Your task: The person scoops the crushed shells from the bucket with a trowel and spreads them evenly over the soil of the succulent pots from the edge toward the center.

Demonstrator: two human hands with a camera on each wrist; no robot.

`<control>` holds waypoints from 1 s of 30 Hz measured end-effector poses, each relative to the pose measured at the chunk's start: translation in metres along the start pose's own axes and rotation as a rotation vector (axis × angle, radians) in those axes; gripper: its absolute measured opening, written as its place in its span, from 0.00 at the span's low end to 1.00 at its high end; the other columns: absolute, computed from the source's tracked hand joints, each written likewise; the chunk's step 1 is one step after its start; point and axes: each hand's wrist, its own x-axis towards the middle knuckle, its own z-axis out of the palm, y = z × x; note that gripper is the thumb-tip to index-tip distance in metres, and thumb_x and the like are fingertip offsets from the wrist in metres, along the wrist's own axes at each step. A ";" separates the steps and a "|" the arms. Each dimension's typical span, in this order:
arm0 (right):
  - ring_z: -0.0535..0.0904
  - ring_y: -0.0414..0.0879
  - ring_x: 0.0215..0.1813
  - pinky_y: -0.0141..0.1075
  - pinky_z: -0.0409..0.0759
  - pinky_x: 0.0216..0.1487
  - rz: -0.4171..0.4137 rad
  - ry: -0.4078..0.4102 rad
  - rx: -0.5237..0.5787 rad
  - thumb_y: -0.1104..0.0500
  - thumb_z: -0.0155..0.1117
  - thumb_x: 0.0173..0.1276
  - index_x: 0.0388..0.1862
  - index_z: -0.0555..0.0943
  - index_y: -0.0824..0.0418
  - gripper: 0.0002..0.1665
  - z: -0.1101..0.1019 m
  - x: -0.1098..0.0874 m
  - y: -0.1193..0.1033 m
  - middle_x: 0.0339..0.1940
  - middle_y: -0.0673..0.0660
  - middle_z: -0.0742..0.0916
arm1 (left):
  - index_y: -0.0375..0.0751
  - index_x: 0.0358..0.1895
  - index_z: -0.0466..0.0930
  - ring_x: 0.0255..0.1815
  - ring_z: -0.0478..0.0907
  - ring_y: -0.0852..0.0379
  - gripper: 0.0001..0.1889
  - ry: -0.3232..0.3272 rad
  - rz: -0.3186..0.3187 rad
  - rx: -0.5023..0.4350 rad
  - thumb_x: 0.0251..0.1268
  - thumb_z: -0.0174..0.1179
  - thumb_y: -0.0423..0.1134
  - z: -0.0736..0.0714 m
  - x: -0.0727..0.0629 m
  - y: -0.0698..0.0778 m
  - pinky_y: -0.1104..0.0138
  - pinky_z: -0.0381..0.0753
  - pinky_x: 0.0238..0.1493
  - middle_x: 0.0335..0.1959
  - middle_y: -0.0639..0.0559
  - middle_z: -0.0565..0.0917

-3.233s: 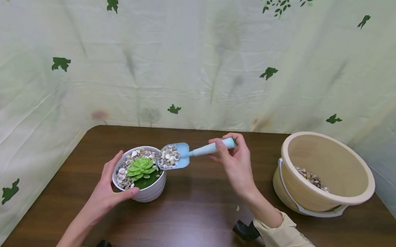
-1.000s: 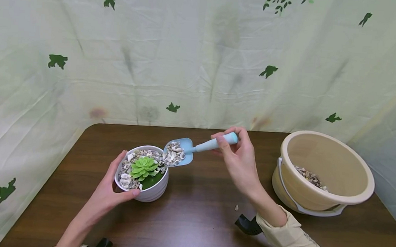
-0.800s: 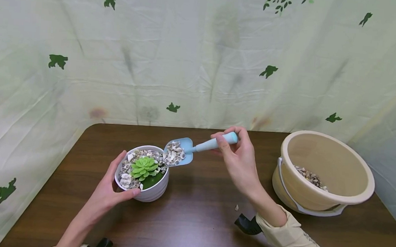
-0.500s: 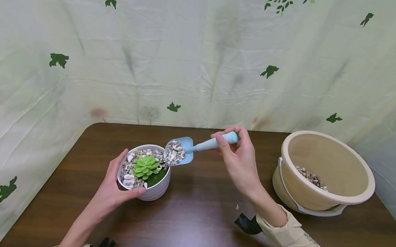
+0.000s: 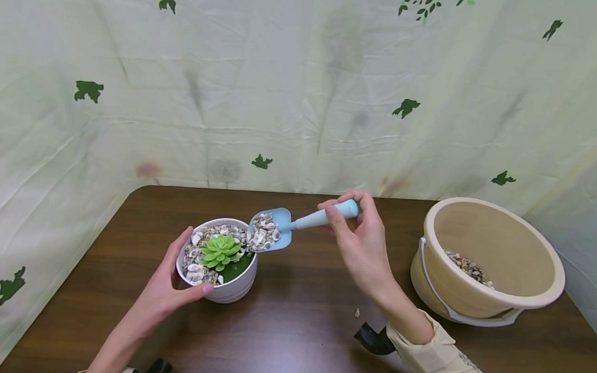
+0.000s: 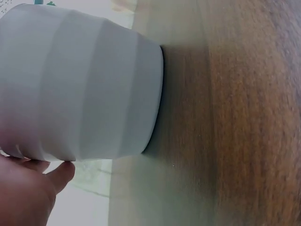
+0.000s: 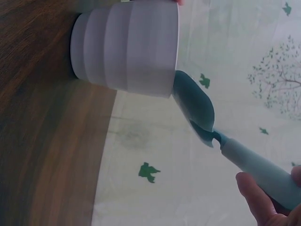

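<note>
My left hand (image 5: 160, 295) holds a white ribbed flowerpot (image 5: 236, 288) at its left side, thumb near the front rim and fingers round the back. In the pot, a green succulent (image 5: 220, 252) stands among small pale shells or stones (image 5: 194, 272), with a smooth green patch bare beside it. My right hand (image 5: 362, 242) grips the handle of a light blue trowel (image 5: 319, 218), thumb on top. The trowel's blade carries a heap of the same pieces, its tip at the pot's right rim. In the right wrist view the blade's underside (image 7: 195, 103) slopes down to that rim.
A beige bucket (image 5: 428, 277) with a grey handle stands at the right, more shell-like pieces (image 5: 470, 269) at its bottom. One small loose piece (image 5: 357, 313) lies on the brown table (image 5: 289, 345). A leaf-printed curtain (image 5: 304, 95) hangs behind.
Since 3.2 seconds ago the trowel has drawn back slightly to the right, and its heap overlaps the pot less. More pieces show at the pot's right rim. Over the last second, almost no movement.
</note>
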 end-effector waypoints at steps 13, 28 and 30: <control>0.83 0.53 0.45 0.43 0.83 0.45 -0.047 -0.010 -0.058 0.65 0.62 0.70 0.46 0.68 0.67 0.13 0.003 -0.002 0.001 0.44 0.61 0.86 | 0.61 0.79 0.46 0.71 0.53 0.48 0.55 0.069 0.002 0.148 0.51 0.74 0.37 0.003 -0.002 0.001 0.77 0.55 0.57 0.74 0.48 0.52; 0.82 0.51 0.47 0.44 0.82 0.47 -0.078 -0.023 -0.088 0.64 0.63 0.70 0.47 0.69 0.67 0.14 0.006 -0.003 0.005 0.43 0.59 0.87 | 0.65 0.78 0.45 0.74 0.49 0.48 0.55 0.038 -0.022 0.090 0.53 0.72 0.35 0.001 -0.003 0.000 0.56 0.52 0.67 0.78 0.51 0.49; 0.82 0.51 0.46 0.44 0.82 0.46 -0.079 -0.020 -0.090 0.64 0.63 0.70 0.47 0.68 0.67 0.14 0.006 -0.003 0.005 0.43 0.59 0.87 | 0.64 0.79 0.45 0.74 0.49 0.48 0.54 0.027 -0.015 0.078 0.54 0.71 0.35 0.000 -0.003 0.000 0.67 0.54 0.66 0.78 0.51 0.49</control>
